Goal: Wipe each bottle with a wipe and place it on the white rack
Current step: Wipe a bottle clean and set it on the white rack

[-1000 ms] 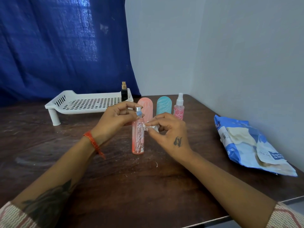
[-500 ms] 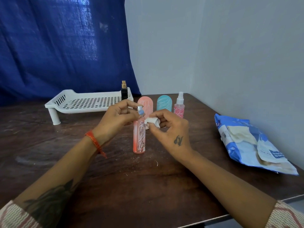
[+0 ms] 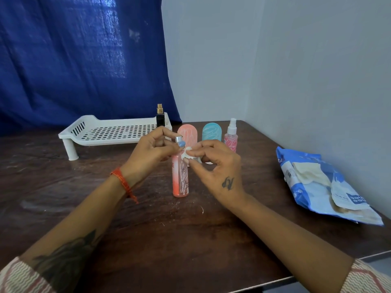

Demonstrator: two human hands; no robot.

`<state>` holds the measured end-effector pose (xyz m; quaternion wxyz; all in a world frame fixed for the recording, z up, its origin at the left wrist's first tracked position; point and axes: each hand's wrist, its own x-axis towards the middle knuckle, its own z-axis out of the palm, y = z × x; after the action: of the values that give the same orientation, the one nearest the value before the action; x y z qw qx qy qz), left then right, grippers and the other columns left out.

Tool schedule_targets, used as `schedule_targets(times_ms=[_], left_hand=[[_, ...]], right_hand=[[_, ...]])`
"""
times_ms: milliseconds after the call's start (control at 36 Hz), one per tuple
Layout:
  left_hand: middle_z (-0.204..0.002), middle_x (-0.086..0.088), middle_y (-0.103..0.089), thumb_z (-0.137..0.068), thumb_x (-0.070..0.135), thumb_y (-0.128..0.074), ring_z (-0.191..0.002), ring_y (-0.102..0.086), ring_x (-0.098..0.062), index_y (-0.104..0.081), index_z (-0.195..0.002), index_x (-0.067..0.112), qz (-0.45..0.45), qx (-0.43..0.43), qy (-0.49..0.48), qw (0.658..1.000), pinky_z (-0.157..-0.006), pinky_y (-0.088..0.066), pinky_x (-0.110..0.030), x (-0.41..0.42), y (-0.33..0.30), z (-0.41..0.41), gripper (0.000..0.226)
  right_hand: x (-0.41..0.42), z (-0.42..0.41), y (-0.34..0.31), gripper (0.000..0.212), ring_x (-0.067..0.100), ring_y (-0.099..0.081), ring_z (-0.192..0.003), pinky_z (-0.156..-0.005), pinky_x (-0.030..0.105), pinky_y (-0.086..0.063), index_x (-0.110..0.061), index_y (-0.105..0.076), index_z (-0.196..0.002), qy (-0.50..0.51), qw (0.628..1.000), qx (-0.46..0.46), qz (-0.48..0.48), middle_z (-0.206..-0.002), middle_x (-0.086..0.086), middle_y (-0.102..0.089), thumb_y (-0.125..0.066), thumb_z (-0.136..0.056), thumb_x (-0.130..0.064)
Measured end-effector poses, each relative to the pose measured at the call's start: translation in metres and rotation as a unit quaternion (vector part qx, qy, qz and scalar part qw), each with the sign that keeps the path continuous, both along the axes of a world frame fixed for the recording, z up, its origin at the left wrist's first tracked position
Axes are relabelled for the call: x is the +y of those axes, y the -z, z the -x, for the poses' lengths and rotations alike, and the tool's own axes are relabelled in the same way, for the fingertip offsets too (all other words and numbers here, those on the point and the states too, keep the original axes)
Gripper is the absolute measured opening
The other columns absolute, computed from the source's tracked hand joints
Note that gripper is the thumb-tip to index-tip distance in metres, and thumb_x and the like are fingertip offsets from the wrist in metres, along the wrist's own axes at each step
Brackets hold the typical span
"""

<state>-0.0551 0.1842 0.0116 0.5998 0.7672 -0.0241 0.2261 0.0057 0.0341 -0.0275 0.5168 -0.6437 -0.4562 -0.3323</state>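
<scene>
Standing on tabletop (image 3: pixel 190 240): orange bottle (image 3: pixel 180 178). Left hand (image 3: pixel 151 150) grip pinches its silver cap; right hand (image 3: pixel 215 166) grip pinches wipe (image 3: pixel 190 156) against its neck. Label writing unreadable.

Rack (image 3: pixel 110 132) far left — bottles (image 3: pixel 211 134) behind hands; pack (image 3: pixel 321 185) right

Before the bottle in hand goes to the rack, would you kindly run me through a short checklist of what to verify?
1. Left hand grips the tall pink clear-plastic bottle near its silver cap: ok.
2. Right hand pinches the crumpled white wipe against the bottle's neck: ok.
3. Lower body of the bottle wiped: cannot tell.
4. White perforated plastic rack has free space: ok; only a small black bottle stands at its right end.
5. Bottle upright on the dark wooden table: ok.
</scene>
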Motion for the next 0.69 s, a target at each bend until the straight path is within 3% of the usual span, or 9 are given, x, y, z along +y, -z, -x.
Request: schedule_targets(times_ms=[194,278,389,472,556,694], left_hand=[[-0.078,-0.009,-0.066,-0.083,-0.005,-0.060,-0.067,-0.065,-0.007,-0.059,-0.083,0.020,0.001,0.000,-0.007,1.000,-0.065,-0.054,-0.020,0.0003,0.0000,0.0002,0.025],[-0.080,-0.012,-0.066,-0.084,-0.004,-0.060,-0.072,-0.065,-0.011,-0.059,-0.083,0.020,-0.003,0.002,-0.012,1.000,-0.072,-0.054,-0.026,-0.0003,0.0005,0.0005,0.024],[-0.082,-0.013,-0.067,-0.084,-0.002,-0.061,-0.075,-0.064,-0.016,-0.059,-0.084,0.020,-0.011,0.006,-0.018,1.000,-0.077,-0.052,-0.035,-0.0005,-0.0001,0.0005,0.022],[-0.075,-0.008,-0.065,-0.085,-0.003,-0.060,-0.069,-0.063,-0.012,-0.059,-0.083,0.020,-0.006,0.000,-0.013,1.000,-0.071,-0.052,-0.030,-0.0003,0.0001,0.0004,0.024],[-0.076,-0.011,-0.064,-0.085,0.000,-0.061,-0.072,-0.060,-0.017,-0.059,-0.084,0.019,-0.002,-0.001,-0.009,1.000,-0.071,-0.050,-0.031,0.0003,0.0006,0.0010,0.019],[-0.074,-0.008,-0.065,-0.084,0.001,-0.062,-0.066,-0.063,-0.009,-0.058,-0.083,0.019,-0.004,-0.001,-0.010,1.000,-0.065,-0.052,-0.022,-0.0005,0.0000,0.0005,0.019]], right_hand=[[-0.0001,0.0013,0.0024,0.013,0.010,-0.063,-0.083,-0.071,0.017,-0.053,-0.004,-0.074,-0.084,-0.020,0.999,-0.033,0.028,-0.087,0.009,-0.068,-0.070,-0.076,-0.013],[-0.0014,-0.0008,0.0030,0.012,0.009,-0.062,-0.081,-0.070,0.014,-0.051,-0.005,-0.075,-0.084,-0.014,1.000,-0.012,0.024,-0.086,0.008,-0.068,-0.070,-0.075,-0.010],[-0.0002,0.0007,0.0012,0.014,0.013,-0.064,-0.084,-0.074,0.018,-0.053,-0.005,-0.074,-0.090,0.018,0.999,-0.029,0.015,-0.089,0.009,-0.068,-0.072,-0.076,-0.007],[0.0021,0.0042,0.0004,0.019,0.015,-0.063,-0.088,-0.081,0.016,-0.051,-0.004,-0.073,-0.093,0.024,0.996,-0.078,0.026,-0.094,0.012,-0.068,-0.075,-0.074,-0.003],[0.0023,0.0068,0.0027,0.020,0.017,-0.063,-0.092,-0.083,0.023,-0.052,-0.004,-0.073,-0.095,0.009,0.990,-0.126,0.064,-0.097,0.012,-0.068,-0.073,-0.076,-0.002],[0.0006,0.0046,0.0055,0.014,0.015,-0.062,-0.090,-0.082,0.023,-0.051,-0.006,-0.075,-0.086,0.003,0.986,-0.141,0.086,-0.093,0.008,-0.070,-0.070,-0.074,-0.001]])
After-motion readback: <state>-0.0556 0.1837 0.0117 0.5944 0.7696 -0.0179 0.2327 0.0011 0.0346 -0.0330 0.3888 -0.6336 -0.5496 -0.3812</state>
